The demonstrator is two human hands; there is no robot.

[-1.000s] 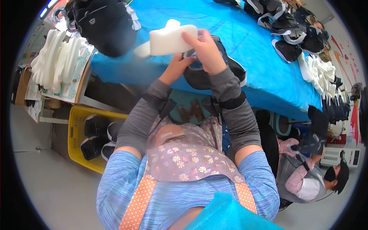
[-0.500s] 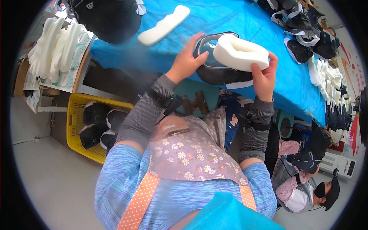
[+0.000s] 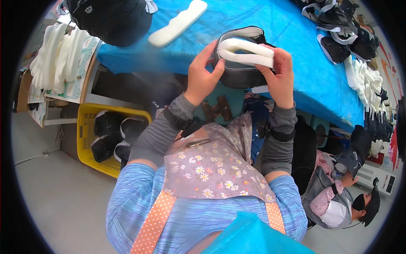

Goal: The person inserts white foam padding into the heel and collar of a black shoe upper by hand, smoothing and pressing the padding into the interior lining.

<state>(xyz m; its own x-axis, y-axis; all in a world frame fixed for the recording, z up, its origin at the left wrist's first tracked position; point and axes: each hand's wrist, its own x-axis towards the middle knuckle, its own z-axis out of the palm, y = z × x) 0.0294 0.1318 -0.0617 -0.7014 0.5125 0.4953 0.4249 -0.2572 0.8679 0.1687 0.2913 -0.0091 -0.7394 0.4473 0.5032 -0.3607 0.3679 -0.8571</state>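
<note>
A thick white foam strip (image 3: 245,54), bent into a U, sits partly inside the mouth of a black fabric cover (image 3: 241,78) with a grey lining. The cover's exact kind is unclear. My left hand (image 3: 203,77) grips the cover's left rim, thumb near the foam's bend and fingers on the outer side. At the foam's two ends, my right hand (image 3: 280,74) pinches them together, thumb in front and fingers behind. Past my left hand, a straight white foam piece (image 3: 178,24) with a wavy edge lies on the blue-covered table (image 3: 144,59).
A large black bag-like item (image 3: 112,19) rests at the far left of the table. Black-and-white covers (image 3: 334,48) and several foam strips (image 3: 361,80) are heaped at right. More foam (image 3: 53,57) stands left, above a yellow basket (image 3: 84,142). A co-worker (image 3: 334,203) sits at right.
The foam has moved left and down into the cover's mouth, its ends pressed closer together. My right hand has shifted left with it, and the cover's opening has tilted toward me.
</note>
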